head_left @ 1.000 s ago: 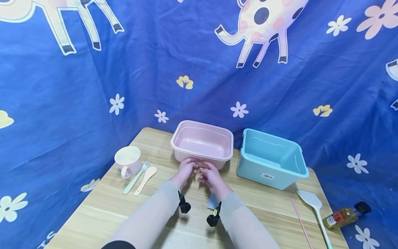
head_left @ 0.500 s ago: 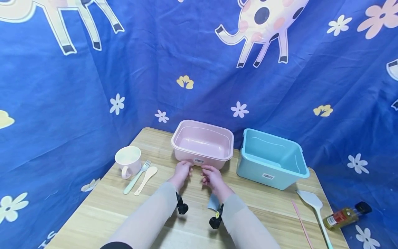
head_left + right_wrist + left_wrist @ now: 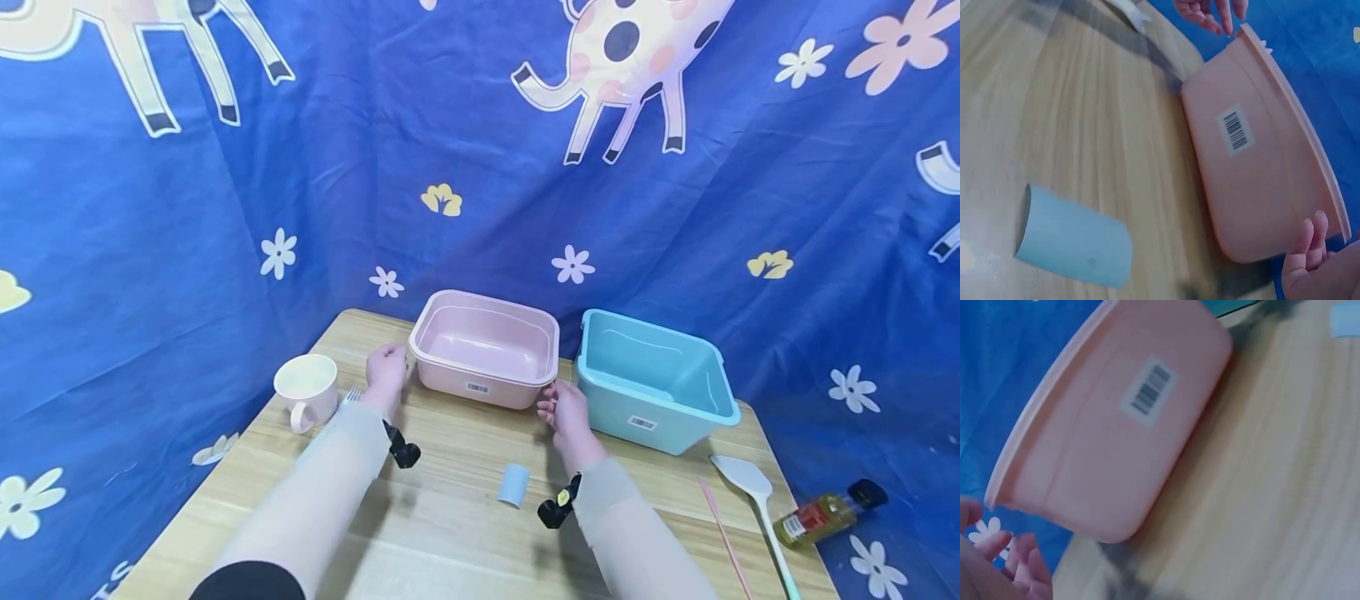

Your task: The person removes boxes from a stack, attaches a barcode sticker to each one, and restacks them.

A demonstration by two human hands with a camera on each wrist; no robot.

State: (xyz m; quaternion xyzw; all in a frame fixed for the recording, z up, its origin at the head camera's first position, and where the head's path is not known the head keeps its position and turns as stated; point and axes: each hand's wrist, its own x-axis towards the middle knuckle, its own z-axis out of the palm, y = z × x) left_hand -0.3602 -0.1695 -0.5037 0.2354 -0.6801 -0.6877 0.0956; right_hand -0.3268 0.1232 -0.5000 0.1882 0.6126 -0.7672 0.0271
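Observation:
A pale pink plastic bin (image 3: 487, 379) with a barcode label stands at the back of the table. My left hand (image 3: 387, 371) is beside its left end, with loosely bent fingers; a small gap shows between them and the rim in the left wrist view. At the bin's front right corner is my right hand (image 3: 566, 410). Its fingers (image 3: 1311, 247) overlap the bin's end wall in the right wrist view, below the rim; whether they touch it I cannot tell. No object shows in either palm.
To the right stands a turquoise bin (image 3: 652, 417). A curled light-blue piece (image 3: 513, 485) lies in front. At left are a mug (image 3: 307, 387) and a partly covered fork (image 3: 351, 397). At right lie a pink stick (image 3: 723, 533), spatula (image 3: 746, 479) and oil bottle (image 3: 821, 518).
Both hands have parted from the pink bin's front middle, the left to its left end, the right to its right corner. The barcode label and light-blue piece are now uncovered; the spoon is covered.

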